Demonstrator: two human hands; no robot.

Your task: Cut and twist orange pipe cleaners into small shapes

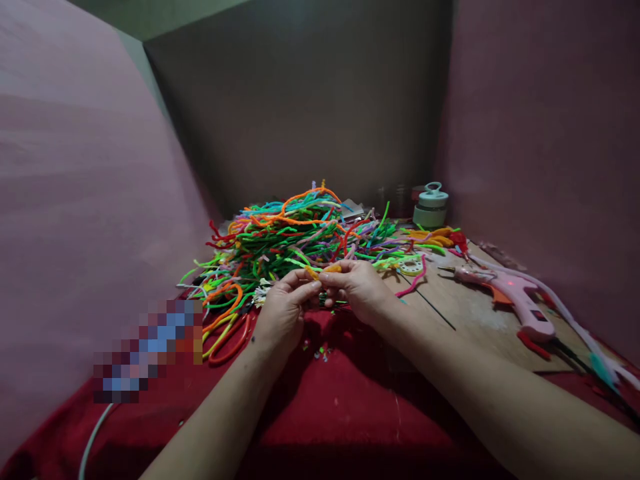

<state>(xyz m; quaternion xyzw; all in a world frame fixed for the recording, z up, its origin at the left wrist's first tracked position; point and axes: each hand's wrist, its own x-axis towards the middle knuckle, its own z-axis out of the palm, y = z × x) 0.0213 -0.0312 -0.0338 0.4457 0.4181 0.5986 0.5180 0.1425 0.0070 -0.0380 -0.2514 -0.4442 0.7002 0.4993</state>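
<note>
My left hand (286,308) and my right hand (361,288) meet above the front of a big heap of coloured pipe cleaners (295,233). Between their pinched fingertips is a short yellow-orange pipe cleaner (332,269), bent or folded, its middle partly covered by the fingers. Both hands grip it, the thumbs close together. Light green pipe cleaner ends show just behind the fingers; whether they join the held piece I cannot tell. Small coloured scraps (323,352) lie on the red cloth (345,407) below my wrists.
At the right a pink glue gun (515,297) rests on a wooden board (475,333), its red light lit. A thin dark stick (430,303) and a round white spool (411,266) lie nearer the hands. Behind stands a pale green lidded jar (431,207). Walls enclose both sides.
</note>
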